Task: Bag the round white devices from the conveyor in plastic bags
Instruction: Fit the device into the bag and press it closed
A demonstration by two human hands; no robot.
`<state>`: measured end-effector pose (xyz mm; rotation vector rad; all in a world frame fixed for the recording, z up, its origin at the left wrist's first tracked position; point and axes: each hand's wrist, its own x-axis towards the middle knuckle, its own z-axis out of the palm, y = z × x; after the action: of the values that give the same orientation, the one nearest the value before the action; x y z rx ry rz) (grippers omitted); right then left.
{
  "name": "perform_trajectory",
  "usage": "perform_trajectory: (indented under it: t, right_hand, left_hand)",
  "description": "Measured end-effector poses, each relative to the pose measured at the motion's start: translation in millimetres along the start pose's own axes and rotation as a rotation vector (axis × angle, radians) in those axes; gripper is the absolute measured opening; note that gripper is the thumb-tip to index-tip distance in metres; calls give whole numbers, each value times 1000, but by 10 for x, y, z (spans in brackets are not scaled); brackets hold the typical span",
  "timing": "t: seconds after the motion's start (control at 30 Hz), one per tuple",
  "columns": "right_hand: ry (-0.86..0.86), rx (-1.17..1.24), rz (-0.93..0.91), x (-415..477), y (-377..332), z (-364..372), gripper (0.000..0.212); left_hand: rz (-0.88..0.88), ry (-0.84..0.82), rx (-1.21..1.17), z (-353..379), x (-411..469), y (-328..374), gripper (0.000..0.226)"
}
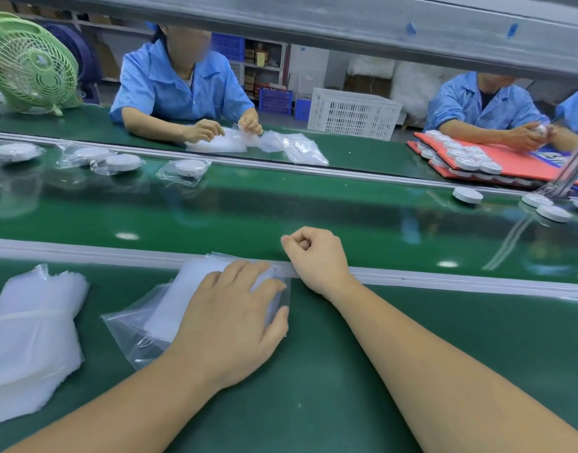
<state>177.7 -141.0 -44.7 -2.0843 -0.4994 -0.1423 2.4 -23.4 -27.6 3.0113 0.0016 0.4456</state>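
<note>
Left hand (230, 317) flat, fingers spread, pinning bags (183, 300) at bench's far edge so top one peels off alone. Right hand (315, 256) over rail (444, 278), fingers curled shut, pinching bag lip by the look of it. Bare devices (467, 195) well apart, on belt's (281, 204) far right; bagged ones far left.

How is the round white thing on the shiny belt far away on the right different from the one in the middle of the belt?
The right device is bare; the middle device sits inside a clear plastic bag. The right device has other bare ones close by; the middle device's neighbours are bagged. Both are round, white and lie flat on the conveyor.
</note>
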Motion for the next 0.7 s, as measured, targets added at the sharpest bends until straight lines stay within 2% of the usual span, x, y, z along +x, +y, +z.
perform_trajectory:
  t: [0.17, 0.7]
  right_hand:
    - [-12, -28, -6, -31, -14, -18, 27]
    - [-16, -71, -34, -48, -12, -21, 28]
  left_hand:
    - [-46, -44, -17, 10, -40, -34, 59]
    - [-54, -52, -38, 49, -22, -38, 58]
